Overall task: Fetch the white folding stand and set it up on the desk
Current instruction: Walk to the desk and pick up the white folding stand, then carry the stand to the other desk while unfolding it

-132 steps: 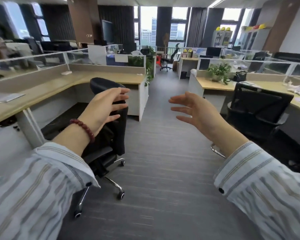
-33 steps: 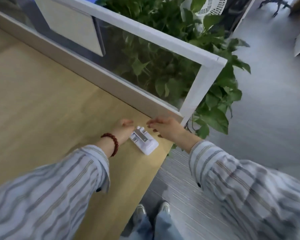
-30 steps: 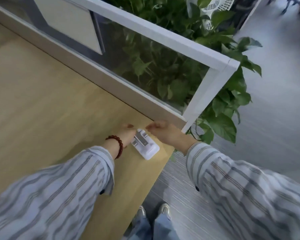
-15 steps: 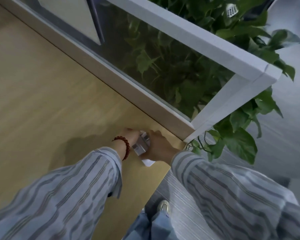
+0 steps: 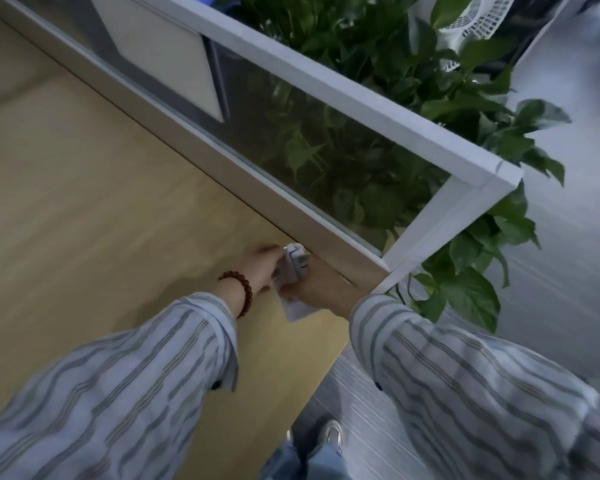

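The white folding stand (image 5: 293, 268) is at the far right corner of the wooden desk (image 5: 101, 220), close to the partition. Its upper part with a grey hinge is tilted up, and a white flat part (image 5: 297, 310) shows below my hands. My left hand (image 5: 262, 268), with a red bead bracelet on its wrist, grips the stand's left side. My right hand (image 5: 321, 289) holds the stand from the right and covers its lower half. The picture is blurred by motion.
A white-framed glass partition (image 5: 378, 116) runs along the desk's back edge and ends at a corner post. Green leafy plants (image 5: 465, 271) hang behind and beside it. The desk's right edge drops to grey carpet (image 5: 568, 306), where my shoes show.
I walked from the aisle to this desk corner. In the last second both hands went from touching the flat stand to gripping it, and its upper part has lifted up.
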Motion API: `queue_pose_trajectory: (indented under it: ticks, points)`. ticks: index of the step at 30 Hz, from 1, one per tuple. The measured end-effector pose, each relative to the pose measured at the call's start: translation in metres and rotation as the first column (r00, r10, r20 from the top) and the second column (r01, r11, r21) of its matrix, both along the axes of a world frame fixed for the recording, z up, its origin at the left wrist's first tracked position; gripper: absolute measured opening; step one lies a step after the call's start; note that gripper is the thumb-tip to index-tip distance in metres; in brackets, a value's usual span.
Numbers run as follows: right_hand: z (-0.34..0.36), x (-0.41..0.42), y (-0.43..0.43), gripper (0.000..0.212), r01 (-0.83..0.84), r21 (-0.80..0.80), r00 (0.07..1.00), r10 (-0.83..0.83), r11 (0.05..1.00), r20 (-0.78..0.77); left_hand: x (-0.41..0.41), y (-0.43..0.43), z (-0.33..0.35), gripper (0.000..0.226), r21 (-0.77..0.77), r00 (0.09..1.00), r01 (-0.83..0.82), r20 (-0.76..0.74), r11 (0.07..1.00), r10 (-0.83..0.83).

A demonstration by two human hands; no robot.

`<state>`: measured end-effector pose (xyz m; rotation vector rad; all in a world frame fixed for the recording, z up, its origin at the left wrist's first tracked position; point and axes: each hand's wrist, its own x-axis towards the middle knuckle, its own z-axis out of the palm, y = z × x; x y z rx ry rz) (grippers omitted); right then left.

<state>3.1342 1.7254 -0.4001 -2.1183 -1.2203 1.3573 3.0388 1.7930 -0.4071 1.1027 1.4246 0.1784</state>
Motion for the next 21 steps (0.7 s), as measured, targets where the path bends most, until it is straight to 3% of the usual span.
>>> queue_pose_trajectory:
  ticks: [4, 8, 12, 15, 18, 21]
  points:
    - [0.069, -0.006, 0.005, 0.028, 0.052, 0.165, 0.996, -0.038, 0.985, -0.083, -0.018, 0.005, 0.067, 0.028, 0.066, 0.977, 0.012, 0.211, 0.998, -0.026]
    - [0.141, -0.009, -0.003, 0.008, 0.145, 0.304, 0.975, -0.082, 0.942, -0.209, -0.033, 0.000, 0.150, 0.029, 0.328, 0.945, 0.006, 0.307, 0.944, -0.112]
    - [0.224, -0.007, -0.024, 0.013, 0.228, 0.457, 0.957, -0.111, 0.860, -0.270, -0.027, -0.012, 0.232, 0.034, 0.515, 0.894, 0.023, 0.374, 0.857, -0.249]
    - [0.275, 0.005, -0.043, 0.013, 0.311, 0.533, 0.941, -0.178, 0.787, -0.286, -0.004, -0.025, 0.277, 0.028, 0.515, 0.815, -0.005, 0.499, 0.857, -0.295]
    - [0.310, 0.030, -0.067, 0.026, 0.419, 0.569, 0.908, -0.320, 0.708, -0.271, 0.026, -0.045, 0.308, 0.020, 0.474, 0.702, 0.055, 0.608, 0.879, -0.372]
    - [0.331, 0.058, -0.101, 0.037, 0.533, 0.552, 0.843, -0.460, 0.641, -0.280, 0.061, -0.068, 0.325, 0.019, 0.488, 0.634, 0.145, 0.622, 0.861, -0.459]
